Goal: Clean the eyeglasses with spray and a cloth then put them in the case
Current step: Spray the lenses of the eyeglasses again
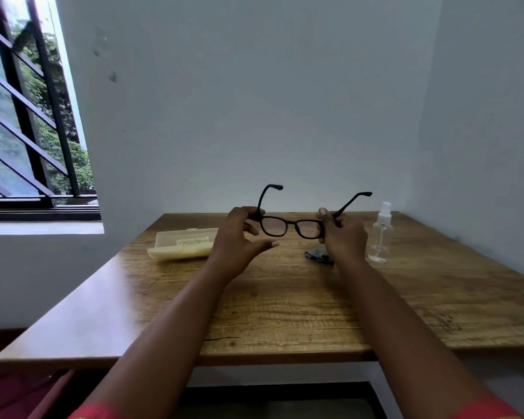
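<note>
Above a wooden table (pixel 285 313) by pale walls, black eyeglasses (pixel 294 226) are pinched level crosswise at both hinges by left hand (pixel 239 237) and right hand (pixel 342 237), temples pointing away.

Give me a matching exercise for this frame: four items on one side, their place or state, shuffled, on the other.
Things:
1. eyeglasses
2. case
3. spray bottle
4. cloth

Places:
A. standing upright at the right on the table
B. held up in both hands, temples unfolded
C. lying crumpled below the right hand
D. lying left of the left hand

Pairs: 1-B, 2-D, 3-A, 4-C
</note>
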